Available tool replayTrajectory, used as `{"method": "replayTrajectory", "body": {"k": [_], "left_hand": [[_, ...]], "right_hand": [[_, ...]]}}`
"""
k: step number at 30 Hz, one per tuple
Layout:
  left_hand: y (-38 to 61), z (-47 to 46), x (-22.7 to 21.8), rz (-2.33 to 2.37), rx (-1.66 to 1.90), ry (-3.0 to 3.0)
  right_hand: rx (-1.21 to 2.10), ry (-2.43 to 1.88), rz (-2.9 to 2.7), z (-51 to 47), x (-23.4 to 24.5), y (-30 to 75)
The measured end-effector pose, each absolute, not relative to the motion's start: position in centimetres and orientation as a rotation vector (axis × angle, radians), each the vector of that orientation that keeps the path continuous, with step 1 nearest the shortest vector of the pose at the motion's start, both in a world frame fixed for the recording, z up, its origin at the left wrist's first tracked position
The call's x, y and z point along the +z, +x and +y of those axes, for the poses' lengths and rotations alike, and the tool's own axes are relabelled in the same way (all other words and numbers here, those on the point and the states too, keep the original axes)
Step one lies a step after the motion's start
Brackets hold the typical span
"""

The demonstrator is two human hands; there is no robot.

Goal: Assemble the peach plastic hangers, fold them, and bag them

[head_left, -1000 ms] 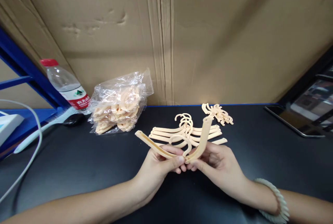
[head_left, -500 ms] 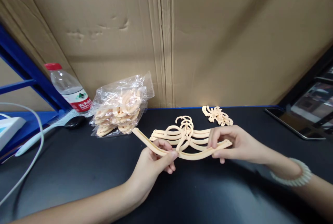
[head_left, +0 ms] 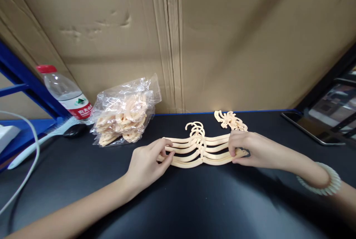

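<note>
Fingers of the right hand (head_left: 246, 150) pinch the right end of a pale front hanger (head_left: 186, 165); those of the left hand (head_left: 150, 163) curl about its left end, thumb and forefinger tips apart, so how firmly they press cannot be told. The hanger lies at the front of a row of matching hangers (head_left: 178, 151), toward the far edge of a black table (head_left: 178, 205), about midway between its sides. Near that edge, left of the row, sits a clear bag (head_left: 125, 116) of similar parts; behind and right, a small pile of pieces (head_left: 235, 122). The slim hanger looks light, smooth and fairly stiff, probably weakest at its central joint. Both arm ends seem good holds; lifting straight up should keep overlapping hooks from snagging.
</note>
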State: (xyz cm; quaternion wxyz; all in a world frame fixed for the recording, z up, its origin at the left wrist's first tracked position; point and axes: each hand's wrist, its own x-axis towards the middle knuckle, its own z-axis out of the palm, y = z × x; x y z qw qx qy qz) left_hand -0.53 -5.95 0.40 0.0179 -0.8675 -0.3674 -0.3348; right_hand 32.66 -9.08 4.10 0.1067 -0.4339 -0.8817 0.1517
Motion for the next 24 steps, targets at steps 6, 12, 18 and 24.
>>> {"method": "replayTrajectory", "body": {"k": [6,12,18,24], "left_hand": [[-0.4,-6.2,0.8,-0.920,-0.890,-2.610],[-0.5,-6.1,0.6,-0.893,-0.857,-2.600],[0.2,-7.2,0.7,-0.857,-0.903,-2.623],[1.7,-9.9,0.7,-0.887,-0.533,-2.933]], "right_hand": [[0.473,-1.239,-2.600,-8.9,3.9,32.6],[0.462,-1.216,-2.620,-9.0,4.0,32.7],[0.445,-1.234,-2.554,-9.5,4.2,32.1],[0.134,-1.366,-2.440,-10.3,1.9,29.3]]}}
